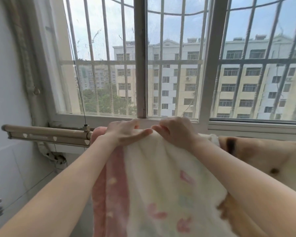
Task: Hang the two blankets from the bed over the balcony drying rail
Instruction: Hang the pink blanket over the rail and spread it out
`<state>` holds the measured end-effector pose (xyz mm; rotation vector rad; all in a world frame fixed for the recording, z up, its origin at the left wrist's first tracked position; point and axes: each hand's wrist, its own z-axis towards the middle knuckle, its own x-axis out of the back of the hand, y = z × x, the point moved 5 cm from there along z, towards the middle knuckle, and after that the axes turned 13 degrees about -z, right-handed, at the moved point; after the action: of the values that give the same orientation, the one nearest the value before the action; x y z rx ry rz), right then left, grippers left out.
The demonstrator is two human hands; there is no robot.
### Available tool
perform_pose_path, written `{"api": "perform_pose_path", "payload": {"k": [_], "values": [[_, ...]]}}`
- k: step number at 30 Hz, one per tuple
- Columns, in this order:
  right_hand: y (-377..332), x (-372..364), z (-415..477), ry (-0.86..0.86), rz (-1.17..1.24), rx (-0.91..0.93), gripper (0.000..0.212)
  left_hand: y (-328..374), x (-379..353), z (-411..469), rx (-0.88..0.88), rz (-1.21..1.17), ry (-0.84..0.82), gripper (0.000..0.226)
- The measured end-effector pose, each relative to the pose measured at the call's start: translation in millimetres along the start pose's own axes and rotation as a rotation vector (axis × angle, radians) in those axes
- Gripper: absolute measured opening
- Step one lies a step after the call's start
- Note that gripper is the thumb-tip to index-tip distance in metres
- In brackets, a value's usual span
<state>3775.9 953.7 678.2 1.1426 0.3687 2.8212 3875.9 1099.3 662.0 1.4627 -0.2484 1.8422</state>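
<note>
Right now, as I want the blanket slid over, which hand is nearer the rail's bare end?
Left. The left hand holds the blanket just right of the bare rail; the right hand holds it farther right.

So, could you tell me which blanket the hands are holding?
The cream blanket with pink shapes: the left hand and right hand grip its top. The tan brown-marked blanket hangs to its right.

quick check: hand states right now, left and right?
Left hand: holding the cream blanket at its top fold, thumb along the front.
Right hand: fingers curled, gripping the same blanket beside it.
</note>
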Motion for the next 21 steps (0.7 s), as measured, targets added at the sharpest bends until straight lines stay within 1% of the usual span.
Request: {"api": "perform_pose_path", "payload": {"k": [2,3,5,6,8,10,11,13,15,17,19,21], "values": [[-6,6,-6,0.05,-0.026,0.072,0.046,1,1,-1,0.022,0.011,-0.027,0.078],[-7,6,-8,0.046,-0.038,0.098,0.046,1,1,-1,0.018,0.012,-0.03,0.075],[-7,4,-12,-0.016,-0.069,0.144,0.047,1,0,-3,-0.028,-0.023,-0.022,0.062],[-7,2,-14,-0.058,-0.082,0.153,0.05,2,-2,-4,-0.079,-0.064,-0.005,0.053],[-6,-4,-19,-0.112,-0.102,0.135,0.058,8,-7,-10,-0.188,-0.126,0.029,0.033],[-9,-10,-24,-0.131,-0.13,0.079,0.058,9,-10,-13,-0.186,-0.106,0.052,0.023],[-10,-13,-27,-0.132,-0.154,0.043,0.057,8,-10,-14,-0.155,-0.081,0.066,0.023],[-8,-16,-30,-0.148,-0.195,-0.021,0.058,3,-11,-14,-0.093,-0.043,0.098,0.032],[-5,-18,-32,-0.198,-0.207,-0.066,0.062,-1,-8,-17,-0.053,-0.014,0.108,0.041],[0,-16,-32,-0.249,-0.215,-0.093,0.069,-4,-5,-23,-0.018,0.02,0.116,0.045],[5,-13,-34,-0.248,-0.224,-0.105,0.073,-7,-1,-28,0.022,0.065,0.141,0.048],[10,-11,-38,-0.226,-0.233,-0.112,0.071,-10,2,-32,0.07,0.108,0.172,0.048]]}}
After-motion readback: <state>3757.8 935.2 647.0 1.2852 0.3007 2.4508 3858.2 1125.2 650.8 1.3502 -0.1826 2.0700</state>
